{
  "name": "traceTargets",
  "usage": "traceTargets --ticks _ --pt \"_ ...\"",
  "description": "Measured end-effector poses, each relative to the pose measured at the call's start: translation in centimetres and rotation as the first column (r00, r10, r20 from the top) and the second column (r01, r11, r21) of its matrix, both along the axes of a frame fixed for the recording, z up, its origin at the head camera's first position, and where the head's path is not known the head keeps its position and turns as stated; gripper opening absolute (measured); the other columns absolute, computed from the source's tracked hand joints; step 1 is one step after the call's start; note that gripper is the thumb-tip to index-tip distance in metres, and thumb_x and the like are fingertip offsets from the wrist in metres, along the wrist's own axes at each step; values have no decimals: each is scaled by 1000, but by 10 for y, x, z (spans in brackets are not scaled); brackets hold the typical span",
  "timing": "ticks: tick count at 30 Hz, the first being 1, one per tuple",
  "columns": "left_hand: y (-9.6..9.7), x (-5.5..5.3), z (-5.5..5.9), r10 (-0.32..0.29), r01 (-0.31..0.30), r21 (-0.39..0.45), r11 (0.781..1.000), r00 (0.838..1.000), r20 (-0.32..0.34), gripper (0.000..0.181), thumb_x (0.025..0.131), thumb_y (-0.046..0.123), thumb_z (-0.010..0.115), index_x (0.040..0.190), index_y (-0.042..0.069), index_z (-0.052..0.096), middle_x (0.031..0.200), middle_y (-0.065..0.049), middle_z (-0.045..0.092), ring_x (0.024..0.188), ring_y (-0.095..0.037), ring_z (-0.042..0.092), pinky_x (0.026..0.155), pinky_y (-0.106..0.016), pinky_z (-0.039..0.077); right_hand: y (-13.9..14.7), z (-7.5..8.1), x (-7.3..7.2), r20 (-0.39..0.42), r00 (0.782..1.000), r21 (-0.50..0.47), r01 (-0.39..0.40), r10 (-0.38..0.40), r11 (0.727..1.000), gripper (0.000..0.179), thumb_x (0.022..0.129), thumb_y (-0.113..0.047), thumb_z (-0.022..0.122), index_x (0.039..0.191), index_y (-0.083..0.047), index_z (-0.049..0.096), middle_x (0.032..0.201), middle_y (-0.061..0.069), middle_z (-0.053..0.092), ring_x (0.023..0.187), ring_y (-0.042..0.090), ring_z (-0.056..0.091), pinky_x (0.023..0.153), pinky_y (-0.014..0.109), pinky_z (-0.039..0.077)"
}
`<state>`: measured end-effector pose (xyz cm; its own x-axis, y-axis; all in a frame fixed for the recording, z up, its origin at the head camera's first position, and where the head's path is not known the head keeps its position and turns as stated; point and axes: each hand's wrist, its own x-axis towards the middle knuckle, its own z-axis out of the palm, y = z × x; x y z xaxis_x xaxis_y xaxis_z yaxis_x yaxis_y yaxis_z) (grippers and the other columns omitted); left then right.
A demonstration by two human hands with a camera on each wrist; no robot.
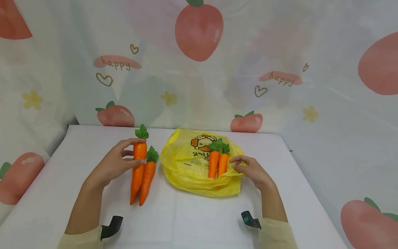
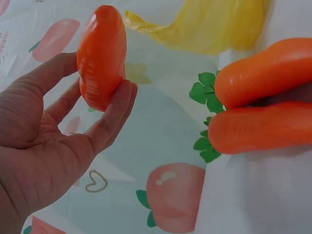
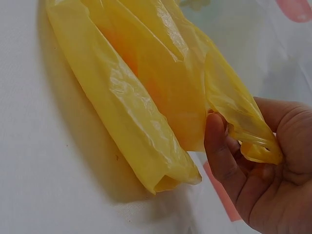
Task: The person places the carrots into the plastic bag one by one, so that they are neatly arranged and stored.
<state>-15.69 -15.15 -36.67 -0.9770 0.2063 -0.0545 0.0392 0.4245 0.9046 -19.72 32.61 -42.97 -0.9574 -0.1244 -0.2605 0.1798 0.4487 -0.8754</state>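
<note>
My left hand [image 1: 113, 164] holds an orange carrot [image 2: 102, 56] with green leaves between thumb and fingers, raised in the left wrist view. Two more carrots [image 2: 263, 129] lie side by side there. From the head, the held carrot [image 1: 140, 151] seems to overlap one of them, and the other lying carrot [image 1: 147, 181] shows beside it. To the right is a crumpled yellow plastic bag [image 1: 177, 166] with a printed duck, its mouth spread. Two leafy carrots [image 1: 214, 164] sit inside, their lower ends hidden. With its fingers, my right hand [image 1: 253, 169] grips the bag's right edge.
A white-covered table [image 1: 186, 221] carries everything. Behind and beside it hangs a pale cloth backdrop [image 1: 199, 90] printed with fruit, hearts and flowers. Black curved pieces [image 1: 112, 226] stick out at both sleeve cuffs.
</note>
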Motion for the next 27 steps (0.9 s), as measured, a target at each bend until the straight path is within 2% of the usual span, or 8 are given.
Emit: traceTargets --ticks 6,12,27 --pt "8 0 2 -12 12 34 999 1000 2 60 93 23 81 147 24 55 156 -10 34 130 -41 48 96 -53 52 -1 2 2 -7 1000 8 9 -8 1000 27 103 -18 64 126 -4 69 115 12 56 102 28 55 86 32 51" --pt "15 -2 3 -26 26 68 997 1000 -10 59 92 20 81 146 24 56 154 -7 37 127 -39 51 90 -45 56 -1 1 0 -5 1000 0 4 -4 1000 27 103 -17 65 125 -3 69 111 12 54 101 28 55 84 31 52" --pt "38 -2 8 -35 35 90 995 999 -2 58 92 14 81 144 27 57 154 -7 36 129 -41 49 90 -47 57 1 2 1 -19 1000 -1 1 -1 1000 26 102 -17 65 124 -4 69 112 12 55 101 28 56 85 32 52"
